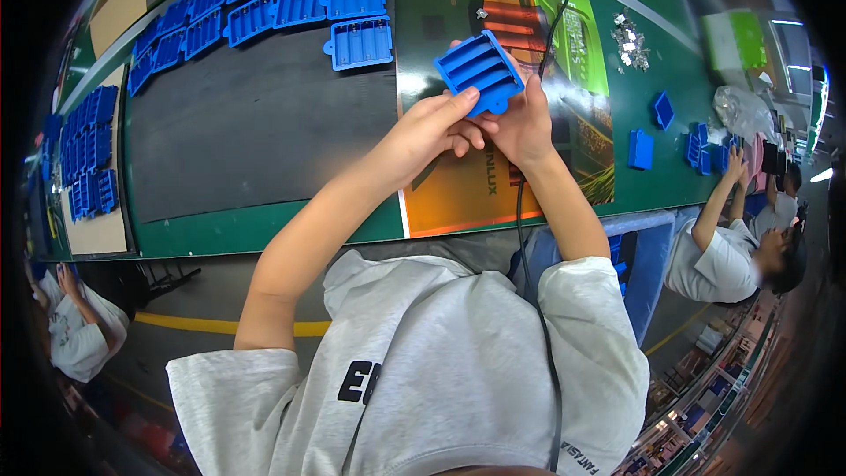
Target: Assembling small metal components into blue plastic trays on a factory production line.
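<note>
Both my hands hold a blue plastic battery holder (480,70), tilted, with its long open slots facing up. My left hand (434,126) presses its thumb on the near edge, and its other fingers curl below. From the right side my right hand (525,123) cradles the holder, thumb raised along the edge and fingers mostly hidden underneath. Left of my hands, a similar battery holder (361,43) with metal contacts lies at the near end of the rows on a black mat (256,132). Beneath my hands is a printed colour sheet (458,198).
Small clear and metal parts (629,42) lie in piles at right and the far edge. A black cable (522,211) crosses the sheet. More blue holders (88,150) fill a board at far left. A blue crate (652,251) stands below the table; a co-worker (723,247) works at right.
</note>
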A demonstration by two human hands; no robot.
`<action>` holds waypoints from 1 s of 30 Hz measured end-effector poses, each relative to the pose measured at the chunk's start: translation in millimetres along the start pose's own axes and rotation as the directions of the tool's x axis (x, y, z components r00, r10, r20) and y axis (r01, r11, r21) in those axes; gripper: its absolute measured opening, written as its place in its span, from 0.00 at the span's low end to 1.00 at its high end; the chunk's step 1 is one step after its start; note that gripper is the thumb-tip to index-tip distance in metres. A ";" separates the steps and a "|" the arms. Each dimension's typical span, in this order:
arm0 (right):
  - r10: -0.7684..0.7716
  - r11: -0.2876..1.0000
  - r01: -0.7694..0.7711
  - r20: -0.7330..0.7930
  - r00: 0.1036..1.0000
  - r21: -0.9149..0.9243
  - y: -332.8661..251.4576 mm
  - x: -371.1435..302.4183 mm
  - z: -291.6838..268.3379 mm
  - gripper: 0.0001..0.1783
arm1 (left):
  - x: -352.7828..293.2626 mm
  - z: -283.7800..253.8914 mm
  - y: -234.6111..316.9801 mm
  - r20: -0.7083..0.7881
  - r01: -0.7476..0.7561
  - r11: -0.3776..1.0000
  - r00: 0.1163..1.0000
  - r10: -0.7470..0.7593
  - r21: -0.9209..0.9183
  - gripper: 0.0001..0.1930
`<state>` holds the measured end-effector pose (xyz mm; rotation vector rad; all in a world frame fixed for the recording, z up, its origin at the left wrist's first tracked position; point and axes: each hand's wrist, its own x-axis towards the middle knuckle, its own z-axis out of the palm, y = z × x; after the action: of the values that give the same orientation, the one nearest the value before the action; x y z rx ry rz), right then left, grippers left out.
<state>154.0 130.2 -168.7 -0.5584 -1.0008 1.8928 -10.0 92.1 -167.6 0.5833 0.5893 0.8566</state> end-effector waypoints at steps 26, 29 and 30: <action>-0.109 0.864 0.338 -0.518 0.848 0.372 -56.3 -15.6 -78.5 0.42 | 152.8 6.8 83.1 0.317 -0.404 0.025 0.752 0.577 0.914 0.09; -0.058 0.844 0.294 -0.469 0.882 0.449 -41.7 -10.3 -93.1 0.44 | 237.2 8.0 85.4 0.393 -0.352 -0.182 0.744 0.541 0.918 0.10; -0.031 0.824 0.278 -0.451 0.892 0.493 -38.3 -9.3 -97.4 0.44 | 263.9 6.1 83.2 0.428 -0.353 -0.242 0.731 0.532 0.904 0.10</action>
<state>246.8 173.2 -193.0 -0.4912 -0.1836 1.6939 88.7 350.7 -169.6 2.3609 1.1659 1.0603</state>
